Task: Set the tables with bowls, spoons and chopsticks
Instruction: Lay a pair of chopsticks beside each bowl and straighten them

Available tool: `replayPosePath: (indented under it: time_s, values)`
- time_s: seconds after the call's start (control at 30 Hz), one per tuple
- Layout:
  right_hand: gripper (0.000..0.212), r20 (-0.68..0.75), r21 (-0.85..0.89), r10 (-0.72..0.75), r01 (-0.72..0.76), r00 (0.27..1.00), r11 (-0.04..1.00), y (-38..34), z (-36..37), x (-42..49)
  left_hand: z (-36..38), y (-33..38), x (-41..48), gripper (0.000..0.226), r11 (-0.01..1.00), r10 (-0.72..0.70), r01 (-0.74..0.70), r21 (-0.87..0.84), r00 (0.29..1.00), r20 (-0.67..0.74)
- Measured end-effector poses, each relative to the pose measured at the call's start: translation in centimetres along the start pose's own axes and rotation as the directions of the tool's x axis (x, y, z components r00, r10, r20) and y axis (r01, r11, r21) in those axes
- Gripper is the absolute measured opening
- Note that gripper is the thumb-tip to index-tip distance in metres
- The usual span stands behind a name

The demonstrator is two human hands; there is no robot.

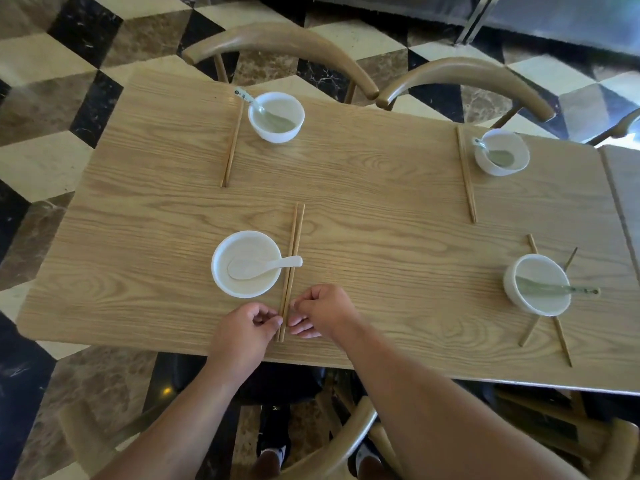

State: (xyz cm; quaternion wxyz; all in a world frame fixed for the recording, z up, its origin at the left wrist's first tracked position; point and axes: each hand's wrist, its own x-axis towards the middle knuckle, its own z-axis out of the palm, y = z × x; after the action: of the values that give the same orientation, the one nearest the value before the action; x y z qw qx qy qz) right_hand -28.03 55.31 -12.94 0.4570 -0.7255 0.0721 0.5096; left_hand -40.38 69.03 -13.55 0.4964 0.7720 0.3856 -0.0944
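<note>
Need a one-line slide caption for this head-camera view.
Both hands, left hand and right hand, align chopsticks beside the near bowl on a four-setting table.

This looks like a restaurant dining room. A long wooden worktop (346,188) is laid for four, each place with a white bowl (276,116), a spoon (263,267) and a pair of chopsticks (465,174), and curved-back wooden chairs (277,46) are drawn up on both sides. The polished marble floor (52,81) is tiled in a cream, brown and black cube pattern.
</note>
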Motion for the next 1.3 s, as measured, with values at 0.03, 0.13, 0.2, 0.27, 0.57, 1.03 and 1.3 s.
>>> replayPosePath:
  time_s: [0.03,0.13,0.2,0.27,0.57,1.03,1.3]
  values:
    - [0.008,-0.027,0.021,-0.012,0.013,1.0,1.0,0.1,-0.1,-0.6,-0.2,0.3,-0.3,0.01,0.999,0.012,-0.012,0.043,1.0,0.008]
    - [0.009,-0.181,-0.085,-0.109,0.095,0.977,0.992,1.3,-0.8,-3.0,-0.4,1.8,-2.5,0.013,0.969,0.116,-0.114,0.218,0.993,0.003]
    - [0.008,-0.278,-0.196,-0.176,0.123,0.944,0.973,2.7,-2.8,-5.3,0.9,3.6,-4.2,0.018,0.943,0.184,-0.183,0.276,0.983,0.024]
    - [0.017,-0.344,-0.245,-0.224,0.143,0.912,0.959,4.2,-5.8,-7.4,3.4,5.8,-5.5,0.02,0.933,0.217,-0.226,0.282,0.974,0.063]
    - [0.03,-0.475,-0.454,-0.398,0.169,0.785,0.875,13.4,-26.3,-15.5,24.5,16.5,-8.9,0.027,0.898,0.249,-0.296,0.326,0.952,0.177]
    - [0.032,-0.511,-0.459,-0.27,0.007,0.816,0.888,20.4,-42.7,-14.0,40.6,22.5,-11.8,0.02,0.912,0.178,-0.161,0.377,0.984,-0.01]
    - [0.009,-0.561,-0.458,-0.222,-0.076,0.798,0.886,20.1,-42.0,-12.3,41.2,22.2,-11.3,0.017,0.871,0.23,-0.242,0.427,0.97,0.082]
